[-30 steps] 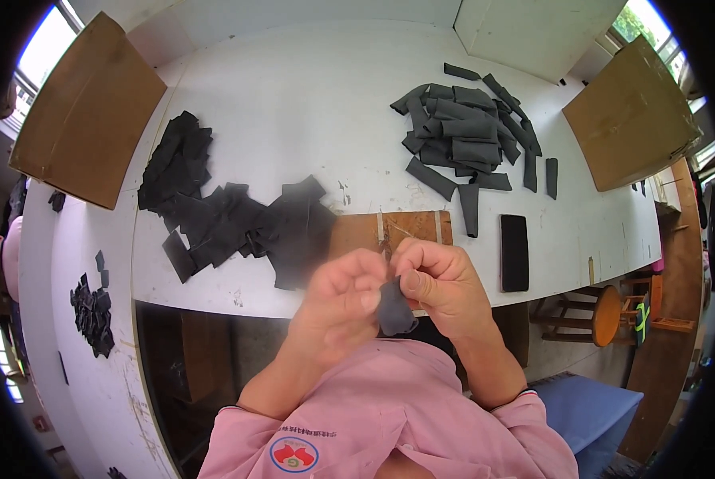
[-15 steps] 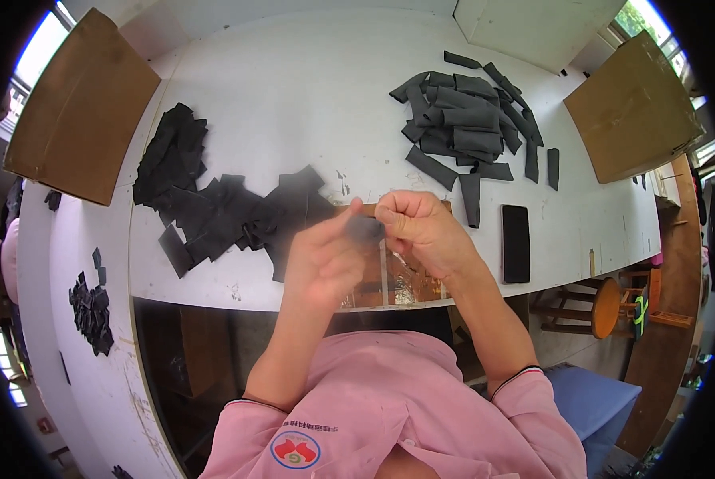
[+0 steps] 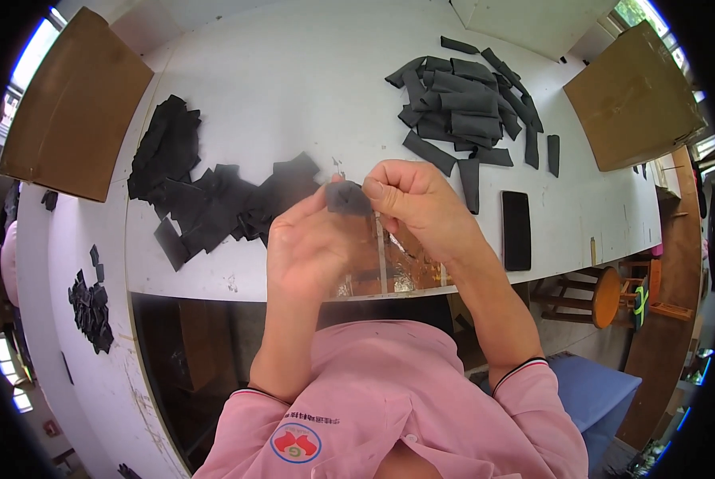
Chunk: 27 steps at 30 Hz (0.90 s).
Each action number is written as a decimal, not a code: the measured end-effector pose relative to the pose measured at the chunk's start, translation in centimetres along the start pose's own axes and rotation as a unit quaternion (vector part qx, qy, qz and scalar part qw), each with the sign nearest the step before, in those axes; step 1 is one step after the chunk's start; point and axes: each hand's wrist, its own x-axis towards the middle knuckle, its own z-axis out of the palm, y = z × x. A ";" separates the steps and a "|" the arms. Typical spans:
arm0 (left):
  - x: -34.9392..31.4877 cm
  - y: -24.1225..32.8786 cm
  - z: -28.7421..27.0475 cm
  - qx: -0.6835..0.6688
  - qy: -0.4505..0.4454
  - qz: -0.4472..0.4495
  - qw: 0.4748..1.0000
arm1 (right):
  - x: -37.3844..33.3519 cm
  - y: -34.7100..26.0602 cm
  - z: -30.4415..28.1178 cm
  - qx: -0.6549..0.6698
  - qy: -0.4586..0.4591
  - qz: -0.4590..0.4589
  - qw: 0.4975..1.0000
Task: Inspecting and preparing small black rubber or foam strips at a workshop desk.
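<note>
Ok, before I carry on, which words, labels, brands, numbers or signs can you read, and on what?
Pink shirt, chest: a line of dark printed characters, wording not copied here.
Oval emblem on that shirt, blue-rimmed with red shapes: lettering inside, not copied; the finest is too small to read.
Black smartphone: dark screen, no text visible.
Dark grey fabric piece being held: no readable text.

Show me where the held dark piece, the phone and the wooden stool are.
Dark piece [image 3: 347,199]: head view, middle of its visible face.
Phone [image 3: 516,231]: head view, middle of its black face.
Wooden stool [image 3: 606,298]: head view, on its round seat.
</note>
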 end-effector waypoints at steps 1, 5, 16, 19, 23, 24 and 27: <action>0.3 0.4 -0.5 0.001 -0.004 -0.006 1.000 | 0.1 -0.1 0.0 0.005 -0.008 0.011 1.000; 0.3 0.5 -2.2 0.125 0.068 0.059 0.988 | -1.0 3.5 -1.1 0.095 -0.004 0.034 0.995; -1.9 -3.2 -2.4 0.532 -0.079 0.205 0.818 | -0.2 1.0 -1.0 0.025 -0.072 -0.063 0.995; -1.2 -1.6 -4.2 0.600 -0.040 0.263 0.755 | -0.6 2.2 -1.3 -0.005 -0.039 0.010 0.999; -0.9 0.2 -5.4 0.544 -0.025 0.230 0.806 | -1.2 3.4 -1.0 0.009 -0.031 -0.020 0.999; -0.6 0.5 -5.4 0.508 -0.010 0.213 0.834 | -0.9 3.4 -1.0 0.014 -0.021 -0.008 1.000; 0.3 1.0 -3.7 0.383 0.029 0.165 0.909 | 0.0 2.5 -1.0 -0.009 -0.012 -0.019 1.000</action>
